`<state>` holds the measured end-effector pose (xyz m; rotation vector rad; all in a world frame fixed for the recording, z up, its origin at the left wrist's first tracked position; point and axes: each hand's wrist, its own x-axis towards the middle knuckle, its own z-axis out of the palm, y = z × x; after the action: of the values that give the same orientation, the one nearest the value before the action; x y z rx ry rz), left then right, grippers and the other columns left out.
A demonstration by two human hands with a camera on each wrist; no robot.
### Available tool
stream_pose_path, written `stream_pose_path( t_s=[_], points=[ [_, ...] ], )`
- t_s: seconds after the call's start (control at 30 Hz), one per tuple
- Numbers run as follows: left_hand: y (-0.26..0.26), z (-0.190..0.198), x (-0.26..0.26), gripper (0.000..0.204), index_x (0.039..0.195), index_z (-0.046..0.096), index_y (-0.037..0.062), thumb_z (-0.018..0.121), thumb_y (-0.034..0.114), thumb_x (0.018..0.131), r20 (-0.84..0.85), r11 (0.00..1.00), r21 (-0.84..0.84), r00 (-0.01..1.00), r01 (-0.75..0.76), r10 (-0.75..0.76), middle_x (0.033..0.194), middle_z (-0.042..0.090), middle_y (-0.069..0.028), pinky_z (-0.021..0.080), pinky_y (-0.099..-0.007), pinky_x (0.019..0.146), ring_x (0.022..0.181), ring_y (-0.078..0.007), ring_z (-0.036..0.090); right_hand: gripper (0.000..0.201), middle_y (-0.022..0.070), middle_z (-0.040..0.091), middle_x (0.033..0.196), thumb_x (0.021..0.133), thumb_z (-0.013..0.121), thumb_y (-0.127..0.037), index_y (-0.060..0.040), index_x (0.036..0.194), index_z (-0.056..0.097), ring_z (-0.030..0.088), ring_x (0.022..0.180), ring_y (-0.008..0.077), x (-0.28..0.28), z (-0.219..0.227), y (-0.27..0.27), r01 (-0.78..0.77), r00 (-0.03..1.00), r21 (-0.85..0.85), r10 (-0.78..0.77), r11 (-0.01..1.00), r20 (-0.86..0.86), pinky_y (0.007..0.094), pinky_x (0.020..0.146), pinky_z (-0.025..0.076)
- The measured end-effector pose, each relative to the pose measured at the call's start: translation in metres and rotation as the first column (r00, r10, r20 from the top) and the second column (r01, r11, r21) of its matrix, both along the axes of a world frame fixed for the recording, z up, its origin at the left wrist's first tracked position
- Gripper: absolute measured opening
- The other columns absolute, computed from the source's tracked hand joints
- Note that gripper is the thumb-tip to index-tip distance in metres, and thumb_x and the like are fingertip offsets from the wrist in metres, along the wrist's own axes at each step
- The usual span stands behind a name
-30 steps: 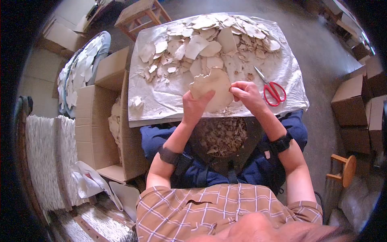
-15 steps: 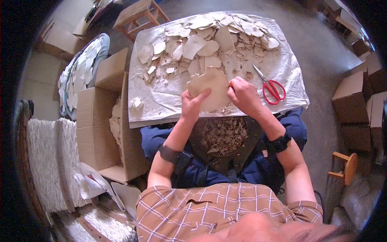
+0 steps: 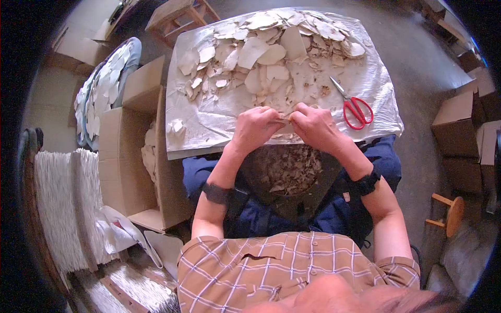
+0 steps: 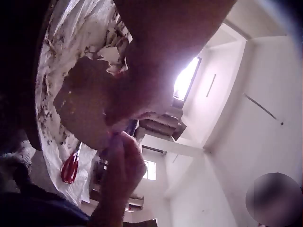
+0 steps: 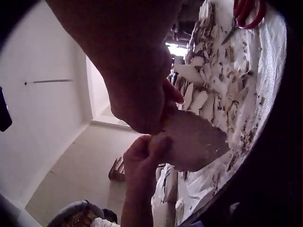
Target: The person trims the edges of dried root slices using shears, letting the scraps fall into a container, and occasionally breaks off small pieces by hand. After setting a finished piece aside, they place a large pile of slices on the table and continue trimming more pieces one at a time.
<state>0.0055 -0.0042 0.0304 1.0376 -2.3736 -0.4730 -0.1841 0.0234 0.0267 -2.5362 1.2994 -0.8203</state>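
Both hands meet over the near edge of the covered table. My left hand (image 3: 255, 128) pinches a thin, pale, flat piece with a ragged edge (image 5: 194, 142). From the other side my right hand (image 3: 315, 128) pinches its upper edge, fingertips close to the left hand's. In the head view the piece is tilted almost edge-on and mostly hidden by the hands; the right wrist view shows its broad face hanging below the fingers. Red-handled scissors (image 3: 358, 112) lie on the table right of the right hand. Beyond the hands spreads a heap of similar pale pieces (image 3: 271, 52).
Between the knees, a dark container (image 3: 292, 169) holds brown scraps. An open cardboard box (image 3: 125, 161) stands left of the table, with a tray of pale pieces (image 3: 107, 91) behind it. Stacked white sheets (image 3: 57, 208) are at far left. A small stool (image 3: 453, 216) stands at right.
The flat piece has tipped from facing the head camera to nearly edge-on. The left hand has turned over and moved closer to the right hand; both now grip along its upper edge.
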Motion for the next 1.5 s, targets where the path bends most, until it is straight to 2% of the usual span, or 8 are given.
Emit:
stream_pose_path(
  t_s=[0.33, 0.5, 0.73, 0.87, 1.03, 1.17, 1.23, 1.5],
  points=[
    [0.006, -0.012, -0.007, 0.021, 0.085, 0.062, 0.0027, 0.066, 0.015, 0.069, -0.134, 0.951, 0.297, 0.983, -0.083, 0.127, 0.076, 0.061, -0.0136, 0.047, -0.0291, 0.060, 0.067, -0.0229, 0.061, 0.007, 0.0086, 0.049, 0.069, 0.068, 0.056, -0.011, -0.0066, 0.069, 0.051, 0.054, 0.062, 0.0272, 0.009, -0.006, -0.003, 0.045, 0.999, -0.138, -0.048, 0.989, -0.012, 0.0360, 0.054, 0.044],
    [0.013, -0.005, -0.021, 0.012, 0.073, 0.061, 0.0066, 0.058, 0.018, 0.071, 0.101, 0.977, -0.061, 0.972, -0.206, 0.212, 0.070, 0.059, -0.0108, 0.047, -0.0333, 0.056, 0.065, -0.0270, 0.060, 0.012, 0.0091, 0.049, 0.069, 0.067, 0.057, -0.015, -0.0065, 0.064, 0.049, 0.053, 0.061, 0.0271, 0.026, -0.019, -0.003, 0.162, 0.975, -0.220, -0.191, 0.962, -0.114, 0.0363, 0.054, 0.043],
    [0.004, -0.016, -0.011, 0.010, 0.073, 0.060, 0.0108, 0.057, 0.020, 0.071, 0.304, 0.947, -0.213, 0.905, -0.238, 0.296, 0.072, 0.059, -0.0109, 0.046, -0.0341, 0.055, 0.061, -0.0278, 0.058, 0.020, 0.0144, 0.054, 0.070, 0.071, 0.049, -0.021, -0.0024, 0.065, 0.052, 0.055, 0.064, 0.0308, 0.013, -0.003, -0.011, 0.185, 0.983, 0.189, -0.182, 0.964, -0.034, 0.0408, 0.058, 0.043],
    [-0.021, -0.014, 0.019, 0.011, 0.078, 0.058, 0.0057, 0.057, 0.017, 0.078, -0.312, 0.841, 0.243, 0.781, -0.484, 0.540, 0.072, 0.060, -0.0080, 0.045, -0.0283, 0.054, 0.061, -0.0176, 0.057, 0.027, 0.0157, 0.054, 0.071, 0.075, 0.045, -0.025, -0.0019, 0.064, 0.054, 0.056, 0.070, 0.0330, -0.007, 0.007, -0.021, 0.265, 0.944, 0.340, -0.315, 0.902, 0.100, 0.0428, 0.061, 0.044],
    [-0.023, -0.018, 0.027, 0.019, 0.095, 0.048, 0.0006, 0.056, 0.010, 0.081, -0.680, 0.645, 0.733, 0.219, 0.214, 0.700, 0.084, 0.057, -0.0064, 0.047, -0.0246, 0.062, 0.073, -0.0131, 0.057, 0.020, 0.0114, 0.060, 0.076, 0.079, 0.049, -0.020, -0.0029, 0.080, 0.058, 0.058, 0.066, 0.0288, -0.003, -0.017, -0.020, 0.332, 0.900, 0.124, -0.353, 0.935, 0.255, 0.0391, 0.063, 0.045],
    [-0.017, -0.011, 0.017, 0.027, 0.101, 0.043, -0.0001, 0.056, 0.007, 0.079, -0.671, 0.602, 0.735, 0.209, 0.311, 0.711, 0.089, 0.056, -0.0082, 0.048, -0.0261, 0.069, 0.076, -0.0153, 0.058, 0.021, 0.0042, 0.059, 0.077, 0.084, 0.048, -0.019, -0.0019, 0.092, 0.058, 0.056, 0.065, 0.0162, 0.004, -0.017, -0.025, -0.062, 0.707, 0.519, -0.330, 0.853, 0.626, 0.0280, 0.064, 0.046],
    [-0.013, -0.010, 0.010, 0.032, 0.106, 0.041, 0.0006, 0.056, 0.004, 0.078, -0.730, 0.665, 0.683, 0.254, 0.302, 0.635, 0.090, 0.056, -0.0087, 0.050, -0.0283, 0.067, 0.081, -0.0165, 0.058, 0.026, 0.0048, 0.059, 0.080, 0.086, 0.047, -0.022, 0.0006, 0.094, 0.057, 0.054, 0.063, 0.0105, 0.005, 0.002, -0.019, -0.372, 0.566, 0.701, -0.450, 0.608, 0.691, 0.0240, 0.063, 0.046],
    [-0.005, -0.005, 0.010, 0.027, 0.101, 0.051, 0.0007, 0.058, 0.001, 0.074, -0.735, 0.664, 0.678, 0.329, 0.317, 0.593, 0.089, 0.059, -0.0040, 0.050, -0.0241, 0.060, 0.076, -0.0112, 0.058, 0.022, 0.0066, 0.061, 0.078, 0.083, 0.051, -0.016, 0.0010, 0.095, 0.057, 0.053, 0.057, 0.0088, 0.008, -0.013, -0.014, -0.432, 0.527, 0.738, -0.519, 0.518, 0.673, 0.0213, 0.056, 0.045]
  ],
)
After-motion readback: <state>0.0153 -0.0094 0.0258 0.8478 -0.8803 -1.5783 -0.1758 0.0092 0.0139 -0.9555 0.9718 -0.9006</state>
